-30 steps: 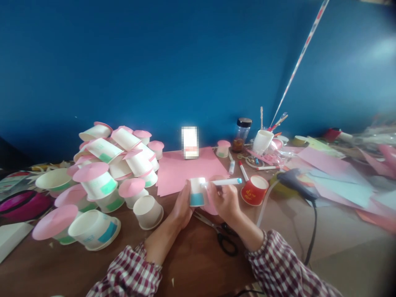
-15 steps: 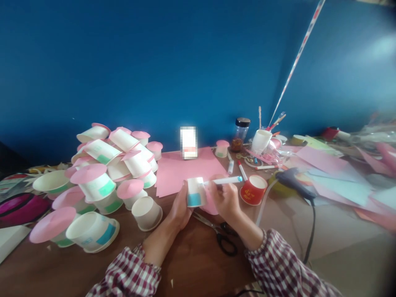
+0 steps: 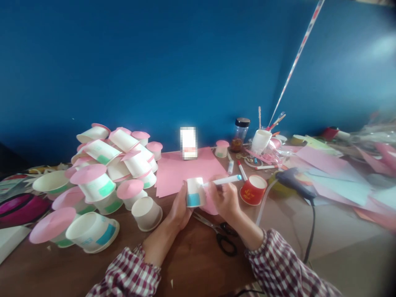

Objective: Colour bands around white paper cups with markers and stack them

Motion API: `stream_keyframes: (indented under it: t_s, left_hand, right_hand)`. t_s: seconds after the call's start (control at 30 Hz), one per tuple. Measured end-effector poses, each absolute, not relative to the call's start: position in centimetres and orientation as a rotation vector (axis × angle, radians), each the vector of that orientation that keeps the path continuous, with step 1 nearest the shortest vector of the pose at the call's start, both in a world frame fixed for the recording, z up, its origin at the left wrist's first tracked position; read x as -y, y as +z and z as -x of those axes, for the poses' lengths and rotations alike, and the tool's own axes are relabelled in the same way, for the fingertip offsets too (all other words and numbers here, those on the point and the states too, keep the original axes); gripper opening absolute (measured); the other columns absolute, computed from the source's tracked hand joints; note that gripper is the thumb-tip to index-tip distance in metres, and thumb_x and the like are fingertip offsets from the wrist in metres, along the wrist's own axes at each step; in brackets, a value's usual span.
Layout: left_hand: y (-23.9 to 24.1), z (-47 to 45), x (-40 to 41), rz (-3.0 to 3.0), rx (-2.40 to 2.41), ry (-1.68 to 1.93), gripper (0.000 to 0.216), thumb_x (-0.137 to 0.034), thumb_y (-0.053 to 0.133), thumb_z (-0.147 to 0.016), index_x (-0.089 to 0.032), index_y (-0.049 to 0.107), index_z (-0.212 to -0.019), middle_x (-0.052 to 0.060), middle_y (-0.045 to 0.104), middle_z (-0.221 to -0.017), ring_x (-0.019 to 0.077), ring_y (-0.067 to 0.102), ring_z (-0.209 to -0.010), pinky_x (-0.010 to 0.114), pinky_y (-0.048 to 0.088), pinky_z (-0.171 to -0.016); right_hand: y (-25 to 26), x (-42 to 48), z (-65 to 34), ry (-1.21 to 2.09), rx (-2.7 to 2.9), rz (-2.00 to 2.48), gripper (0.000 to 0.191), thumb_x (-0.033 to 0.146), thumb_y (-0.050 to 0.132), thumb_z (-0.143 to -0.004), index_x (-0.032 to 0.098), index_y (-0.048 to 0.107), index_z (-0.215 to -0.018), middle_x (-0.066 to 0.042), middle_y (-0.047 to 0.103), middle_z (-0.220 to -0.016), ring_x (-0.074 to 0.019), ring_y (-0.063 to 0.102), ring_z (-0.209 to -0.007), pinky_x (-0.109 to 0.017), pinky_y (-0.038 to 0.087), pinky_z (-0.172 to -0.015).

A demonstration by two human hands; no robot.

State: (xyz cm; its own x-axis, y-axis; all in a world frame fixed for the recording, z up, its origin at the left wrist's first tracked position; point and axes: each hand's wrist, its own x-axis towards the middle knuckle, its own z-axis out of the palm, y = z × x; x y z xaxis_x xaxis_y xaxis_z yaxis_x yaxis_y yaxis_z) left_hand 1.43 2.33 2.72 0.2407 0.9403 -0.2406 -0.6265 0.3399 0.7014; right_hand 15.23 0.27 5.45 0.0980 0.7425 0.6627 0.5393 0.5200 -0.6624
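Observation:
In my left hand [image 3: 181,208] is a white paper cup [image 3: 195,189] with blue colouring on its lower part, held upright above the table. My right hand [image 3: 226,200] grips a white marker [image 3: 221,181] with a light blue end. The marker's tip points left at the cup's side; whether it touches, I cannot tell. Scissors [image 3: 227,243] with black handles lie just below my right hand. Behind the cup rest pink paper sheets [image 3: 185,171].
A heap of paper cups with pink round tops [image 3: 89,174] fills the left side. On the right stand a red cup [image 3: 253,190], a jar [image 3: 241,136] and a glue gun [image 3: 295,181] with its cable. Loose coloured paper [image 3: 340,183] lies farther right.
The cup has shifted very slightly left, and the marker's rear end has dipped a touch. Both hands keep their hold.

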Motion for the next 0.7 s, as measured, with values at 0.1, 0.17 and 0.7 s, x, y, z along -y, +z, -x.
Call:
stream_keyframes:
  t_s: [0.1,0.17,0.7]
  left_hand:
    - [2.81,-1.45,-2.32,-0.515,-0.724,1.147,0.037,-0.044,0.056,-0.082,-0.010,0.066,-0.092,0.008,0.070,-0.085,0.0176,0.064,-0.072,0.029,0.052,-0.070]
    - [2.86,-1.49,-2.32,-0.517,-0.735,1.145,0.039,-0.045,0.055,-0.082,-0.010,0.066,-0.093,0.009,0.070,-0.086,0.0184,0.065,-0.073,0.030,0.052,-0.072]
    - [2.85,-1.64,-2.25,-0.562,-0.750,1.120,0.046,-0.050,0.052,-0.082,-0.010,0.065,-0.101,0.010,0.070,-0.090,0.0211,0.064,-0.081,0.032,0.050,-0.078]
  right_hand:
    - [5.47,-0.23,-15.21,0.225,1.580,1.127,0.013,0.020,0.048,-0.085,0.015,0.058,-0.079,0.000,0.059,-0.059,-0.0107,0.056,-0.049,-0.019,0.046,-0.049]
    - [5.43,-0.18,-15.16,0.231,1.577,1.132,0.013,0.021,0.048,-0.085,0.015,0.059,-0.079,0.000,0.060,-0.059,-0.0106,0.055,-0.048,-0.019,0.046,-0.049]
    - [4.75,-0.11,-14.90,0.269,1.566,1.158,0.016,0.024,0.049,-0.086,0.015,0.062,-0.088,-0.001,0.063,-0.062,-0.0120,0.059,-0.052,-0.020,0.046,-0.051]
